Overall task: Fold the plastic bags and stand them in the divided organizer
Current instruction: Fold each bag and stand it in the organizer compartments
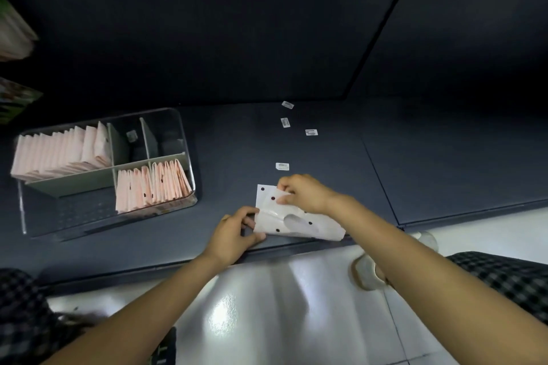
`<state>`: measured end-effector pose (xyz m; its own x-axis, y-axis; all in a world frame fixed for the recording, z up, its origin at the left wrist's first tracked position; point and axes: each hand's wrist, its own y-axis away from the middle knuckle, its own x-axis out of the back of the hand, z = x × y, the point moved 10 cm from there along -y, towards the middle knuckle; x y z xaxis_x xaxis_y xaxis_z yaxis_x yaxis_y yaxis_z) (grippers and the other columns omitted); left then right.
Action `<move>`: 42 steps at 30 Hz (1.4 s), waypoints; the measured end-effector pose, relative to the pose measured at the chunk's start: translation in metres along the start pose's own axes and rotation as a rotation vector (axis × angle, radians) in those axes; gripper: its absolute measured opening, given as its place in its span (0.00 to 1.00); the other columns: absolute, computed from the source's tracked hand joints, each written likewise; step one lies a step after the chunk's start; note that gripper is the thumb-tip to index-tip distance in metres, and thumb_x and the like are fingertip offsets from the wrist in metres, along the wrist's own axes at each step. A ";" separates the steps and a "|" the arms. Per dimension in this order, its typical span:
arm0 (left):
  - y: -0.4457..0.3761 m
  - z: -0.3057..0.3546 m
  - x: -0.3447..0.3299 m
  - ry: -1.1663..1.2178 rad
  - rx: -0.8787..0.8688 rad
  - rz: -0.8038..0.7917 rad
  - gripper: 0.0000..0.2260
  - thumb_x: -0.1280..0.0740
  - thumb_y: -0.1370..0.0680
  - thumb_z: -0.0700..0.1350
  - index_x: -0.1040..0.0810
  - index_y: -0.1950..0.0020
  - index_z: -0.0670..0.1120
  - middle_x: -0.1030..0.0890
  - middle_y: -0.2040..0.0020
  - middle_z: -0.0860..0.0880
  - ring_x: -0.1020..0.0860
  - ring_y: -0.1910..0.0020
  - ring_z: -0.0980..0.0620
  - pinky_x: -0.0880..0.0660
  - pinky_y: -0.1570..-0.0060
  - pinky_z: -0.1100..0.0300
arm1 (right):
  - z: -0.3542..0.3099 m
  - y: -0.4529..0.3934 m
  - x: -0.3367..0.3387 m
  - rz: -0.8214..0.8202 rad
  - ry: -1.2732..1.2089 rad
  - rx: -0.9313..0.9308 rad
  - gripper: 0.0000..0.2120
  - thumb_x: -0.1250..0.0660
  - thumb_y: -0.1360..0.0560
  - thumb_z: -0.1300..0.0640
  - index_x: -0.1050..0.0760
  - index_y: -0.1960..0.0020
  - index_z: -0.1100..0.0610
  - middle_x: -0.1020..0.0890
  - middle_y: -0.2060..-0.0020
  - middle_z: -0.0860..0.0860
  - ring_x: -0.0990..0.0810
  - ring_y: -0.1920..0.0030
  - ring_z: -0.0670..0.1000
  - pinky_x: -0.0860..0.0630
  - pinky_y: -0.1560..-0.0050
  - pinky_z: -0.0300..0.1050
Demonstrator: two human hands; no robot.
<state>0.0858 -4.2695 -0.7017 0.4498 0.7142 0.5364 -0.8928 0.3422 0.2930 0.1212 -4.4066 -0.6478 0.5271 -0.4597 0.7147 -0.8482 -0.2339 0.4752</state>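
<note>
My right hand pinches the upper flap of a white plastic bag, thumb and fingers curled onto the folded-over edge. My left hand holds the same bag at its near-left corner, thumb on top, fingers curled under the edge. Between the two grips the bag lies mostly flat on the dark grey shelf surface, partly folded, dark dots scattered across it and an oval handle cutout just below my right hand. The bag's lower right end runs under my right forearm and reaches the front lip of the surface.

Left of my left hand, well apart, sits the clear divided organizer. Its far-left compartment is packed with folded pink bags standing on edge in a row. The compartment nearest my left hand holds a second row of folded bags, also upright, some showing dark dots. The two back compartments next to them show only a small label or tag; contents otherwise unclear.

Beyond my right hand, small white barcode stickers lie scattered on the surface, the nearest just past my knuckles, three more further off.

Below both wrists: glossy white floor, checked fabric at either edge.
</note>
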 end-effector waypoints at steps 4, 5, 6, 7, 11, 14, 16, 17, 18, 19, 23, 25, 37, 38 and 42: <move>0.002 -0.004 -0.001 0.048 0.010 0.019 0.26 0.27 0.28 0.47 0.33 0.33 0.52 0.23 0.58 0.56 0.27 0.52 0.53 0.32 0.52 0.63 | 0.005 -0.031 -0.003 -0.009 0.088 -0.035 0.06 0.34 0.24 0.55 0.28 0.60 0.52 0.27 0.63 0.47 0.29 0.56 0.51 0.30 0.55 0.46; 0.003 -0.004 -0.002 0.050 0.007 0.019 0.27 0.27 0.28 0.47 0.34 0.32 0.52 0.23 0.57 0.56 0.28 0.52 0.54 0.32 0.51 0.62 | 0.006 -0.037 -0.005 -0.004 0.096 -0.043 0.05 0.34 0.24 0.54 0.26 0.58 0.53 0.26 0.61 0.48 0.28 0.55 0.51 0.30 0.53 0.47; 0.004 -0.003 -0.003 0.046 0.000 0.021 0.28 0.28 0.27 0.47 0.36 0.31 0.52 0.24 0.56 0.56 0.28 0.51 0.55 0.31 0.50 0.62 | 0.007 -0.043 -0.007 0.003 0.106 -0.053 0.04 0.34 0.24 0.54 0.25 0.56 0.54 0.25 0.59 0.49 0.28 0.54 0.51 0.30 0.52 0.47; 0.006 -0.002 -0.002 0.026 -0.013 0.030 0.28 0.29 0.27 0.47 0.37 0.30 0.51 0.25 0.55 0.56 0.28 0.50 0.54 0.30 0.49 0.60 | 0.008 -0.047 -0.008 0.011 0.117 -0.067 0.04 0.35 0.24 0.53 0.24 0.55 0.53 0.24 0.57 0.50 0.27 0.52 0.52 0.29 0.50 0.47; 0.017 0.018 0.007 -0.269 -0.179 0.157 0.25 0.31 0.25 0.50 0.34 0.30 0.50 0.29 0.42 0.51 0.31 0.42 0.51 0.30 0.45 0.58 | 0.015 -0.057 -0.014 0.042 0.159 -0.124 0.07 0.36 0.23 0.51 0.24 0.48 0.53 0.21 0.46 0.53 0.26 0.43 0.54 0.31 0.43 0.49; 0.030 0.041 -0.005 -0.491 -0.406 0.111 0.24 0.28 0.28 0.49 0.27 0.35 0.45 0.25 0.40 0.48 0.26 0.41 0.46 0.27 0.43 0.55 | 0.018 -0.061 -0.014 0.086 0.168 -0.157 0.09 0.36 0.23 0.50 0.25 0.46 0.53 0.21 0.44 0.53 0.26 0.41 0.55 0.31 0.42 0.49; 0.039 0.049 -0.016 -0.619 -0.524 0.064 0.27 0.24 0.32 0.52 0.24 0.36 0.44 0.22 0.38 0.48 0.23 0.39 0.46 0.26 0.41 0.54 | 0.017 -0.061 -0.014 0.113 0.185 -0.163 0.10 0.36 0.23 0.50 0.27 0.45 0.53 0.22 0.43 0.52 0.26 0.40 0.55 0.30 0.41 0.49; 0.041 0.048 -0.022 -0.688 -0.551 0.042 0.29 0.24 0.33 0.54 0.23 0.36 0.44 0.23 0.36 0.47 0.24 0.37 0.47 0.27 0.40 0.52 | 0.016 -0.060 -0.013 0.134 0.211 -0.155 0.11 0.36 0.23 0.51 0.28 0.43 0.53 0.22 0.42 0.52 0.27 0.39 0.55 0.31 0.40 0.49; 0.043 0.046 -0.027 -0.752 -0.557 0.014 0.30 0.26 0.32 0.57 0.24 0.35 0.43 0.25 0.34 0.47 0.26 0.35 0.48 0.28 0.38 0.51 | 0.013 -0.057 -0.010 0.168 0.254 -0.142 0.13 0.36 0.23 0.51 0.29 0.40 0.54 0.24 0.40 0.53 0.29 0.38 0.56 0.32 0.39 0.49; 0.043 0.042 -0.032 -0.815 -0.558 -0.012 0.32 0.28 0.31 0.59 0.26 0.32 0.43 0.28 0.31 0.47 0.28 0.33 0.48 0.30 0.36 0.50 | 0.010 -0.053 -0.008 0.221 0.303 -0.124 0.15 0.36 0.23 0.52 0.30 0.38 0.53 0.26 0.38 0.53 0.31 0.36 0.56 0.34 0.39 0.49; 0.041 0.029 -0.041 -0.884 -0.523 -0.071 0.35 0.34 0.27 0.62 0.35 0.27 0.43 0.36 0.26 0.46 0.36 0.28 0.48 0.38 0.32 0.47 | -0.011 -0.013 -0.017 0.430 0.379 0.040 0.16 0.40 0.21 0.54 0.31 0.34 0.55 0.28 0.37 0.54 0.31 0.38 0.56 0.35 0.39 0.49; 0.037 0.027 -0.042 -0.958 -0.471 -0.096 0.36 0.34 0.29 0.64 0.32 0.28 0.43 0.33 0.28 0.45 0.34 0.29 0.48 0.37 0.32 0.48 | -0.019 0.012 -0.043 0.399 0.361 0.168 0.17 0.41 0.21 0.55 0.30 0.33 0.58 0.26 0.36 0.55 0.28 0.37 0.57 0.33 0.36 0.49; 0.032 -0.005 -0.029 -1.004 -0.426 -0.188 0.34 0.52 0.21 0.64 0.60 0.23 0.48 0.61 0.22 0.48 0.62 0.24 0.48 0.73 0.32 0.50 | 0.050 0.113 -0.060 0.403 0.675 0.355 0.25 0.24 0.33 0.49 0.21 0.40 0.59 0.21 0.39 0.52 0.22 0.39 0.50 0.25 0.40 0.50; 0.032 -0.007 -0.025 -1.003 -0.420 -0.185 0.34 0.52 0.21 0.64 0.60 0.23 0.49 0.60 0.22 0.49 0.62 0.24 0.49 0.72 0.31 0.50 | 0.054 0.116 -0.053 0.424 0.656 0.347 0.23 0.24 0.33 0.50 0.20 0.42 0.58 0.20 0.40 0.52 0.20 0.41 0.50 0.24 0.41 0.51; 0.033 0.004 -0.018 -0.917 -0.439 -0.133 0.34 0.50 0.23 0.66 0.48 0.23 0.49 0.48 0.22 0.50 0.54 0.23 0.48 0.65 0.28 0.48 | 0.047 0.112 -0.030 0.532 0.481 0.264 0.12 0.21 0.36 0.54 0.16 0.54 0.55 0.16 0.51 0.49 0.16 0.53 0.50 0.20 0.50 0.47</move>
<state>0.0488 -4.2734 -0.6987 0.2283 -0.0245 0.9733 -0.6821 0.7094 0.1778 0.0078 -4.4590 -0.6405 -0.0431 -0.1583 0.9865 -0.9464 -0.3100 -0.0911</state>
